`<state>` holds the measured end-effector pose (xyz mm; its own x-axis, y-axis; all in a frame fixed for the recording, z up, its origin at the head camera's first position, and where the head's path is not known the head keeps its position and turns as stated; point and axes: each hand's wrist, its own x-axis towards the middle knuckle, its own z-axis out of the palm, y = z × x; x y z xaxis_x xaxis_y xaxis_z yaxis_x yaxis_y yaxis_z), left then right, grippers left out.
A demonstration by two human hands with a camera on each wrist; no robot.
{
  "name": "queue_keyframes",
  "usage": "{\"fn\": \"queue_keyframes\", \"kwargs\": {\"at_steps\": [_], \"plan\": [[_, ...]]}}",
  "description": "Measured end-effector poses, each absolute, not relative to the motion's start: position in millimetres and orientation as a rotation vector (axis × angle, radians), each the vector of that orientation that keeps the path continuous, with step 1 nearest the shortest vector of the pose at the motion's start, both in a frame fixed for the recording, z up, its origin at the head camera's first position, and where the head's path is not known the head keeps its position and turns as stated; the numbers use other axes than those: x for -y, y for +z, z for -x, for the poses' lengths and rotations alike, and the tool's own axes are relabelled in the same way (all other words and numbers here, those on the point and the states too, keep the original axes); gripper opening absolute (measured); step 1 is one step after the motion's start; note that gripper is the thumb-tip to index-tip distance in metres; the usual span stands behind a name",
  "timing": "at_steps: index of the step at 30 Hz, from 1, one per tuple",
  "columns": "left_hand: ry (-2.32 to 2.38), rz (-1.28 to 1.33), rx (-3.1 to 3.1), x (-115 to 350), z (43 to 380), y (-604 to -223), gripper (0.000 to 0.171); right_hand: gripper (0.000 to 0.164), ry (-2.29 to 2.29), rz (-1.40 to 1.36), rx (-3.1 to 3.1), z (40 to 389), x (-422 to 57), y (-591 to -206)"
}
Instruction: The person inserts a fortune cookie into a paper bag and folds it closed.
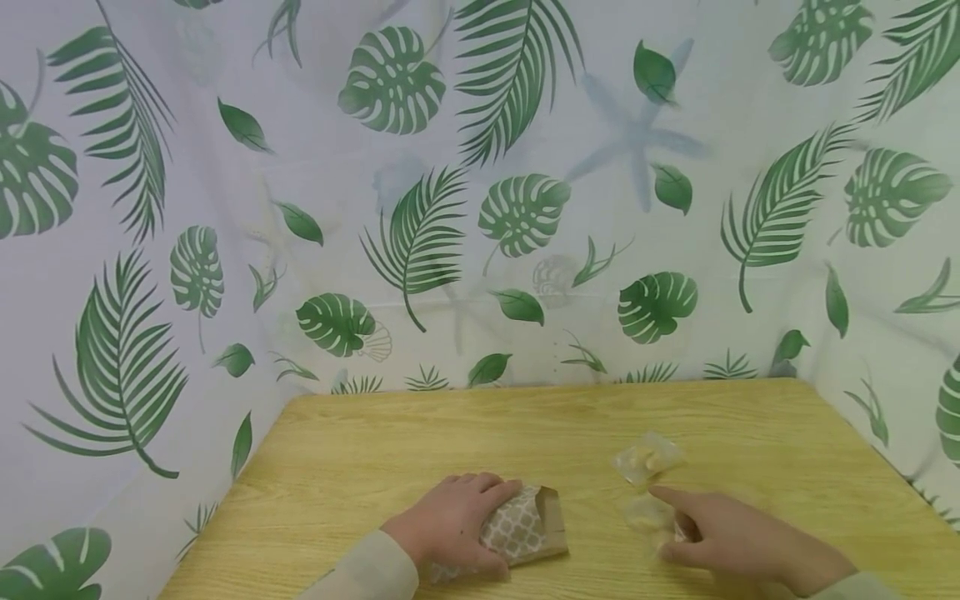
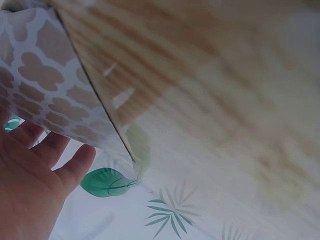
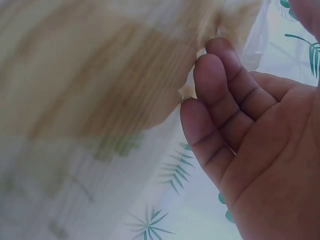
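A patterned paper bag with a white lattice print lies on the wooden table, its mouth turned to the right. My left hand holds it, fingers over the far side and thumb along the near side; the same bag fills the upper left of the left wrist view. On the right, my right hand has thumb and index finger apart beside a blurred clear packet. Just beyond the index fingertip lies another clear packet with pale yellowish pieces inside. See-through plastic shows behind my right fingers.
The wooden table runs back to a white curtain printed with green leaves. This curtain also closes off the left and right sides.
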<state>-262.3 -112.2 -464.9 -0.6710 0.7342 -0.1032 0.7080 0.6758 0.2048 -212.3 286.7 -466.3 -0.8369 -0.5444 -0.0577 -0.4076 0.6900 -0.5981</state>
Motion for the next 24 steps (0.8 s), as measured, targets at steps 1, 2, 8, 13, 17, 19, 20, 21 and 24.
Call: {"fn": "queue_keyframes", "kwargs": {"at_steps": [1, 2, 8, 13, 17, 19, 20, 21, 24], "plan": [[0.220, -1.172, -2.710, 112.3, 262.2, -464.9, 0.100, 0.079, -0.869, 0.771, -2.664, 212.5, -285.6, -466.3], [0.220, -1.168, -2.709, 112.4, 262.1, -464.7, 0.100, 0.080, -0.874, 0.772, -2.657, 212.9, -284.7, -466.3], [0.223, -1.165, -2.700, 111.9, 261.0, -463.3, 0.100, 0.084, -0.870, 0.750, -2.663, 213.6, -284.7, -467.2], [0.227, -1.177, -2.698, 112.3, 260.4, -462.7, 0.100, 0.085, -0.811, 0.714, -2.718, 213.3, -286.4, -465.4], [0.220, -1.176, -2.702, 112.8, 260.4, -463.1, 0.099, 0.087, -0.694, 0.712, -2.824, 213.1, -288.0, -465.0], [0.220, -1.171, -2.702, 113.1, 260.5, -463.0, 0.100, 0.088, -0.651, 0.729, -2.866, 213.5, -288.5, -465.9], [0.220, -1.169, -2.702, 113.2, 260.6, -462.9, 0.100, 0.088, -0.642, 0.738, -2.881, 213.9, -288.7, -466.3], [0.222, -1.167, -2.701, 113.3, 260.8, -462.9, 0.100, 0.088, -0.638, 0.758, -2.894, 214.0, -289.1, -467.1], [0.227, -1.166, -2.698, 113.8, 261.6, -462.7, 0.101, 0.088, -0.646, 0.825, -2.924, 214.3, -289.8, -469.5]]}}
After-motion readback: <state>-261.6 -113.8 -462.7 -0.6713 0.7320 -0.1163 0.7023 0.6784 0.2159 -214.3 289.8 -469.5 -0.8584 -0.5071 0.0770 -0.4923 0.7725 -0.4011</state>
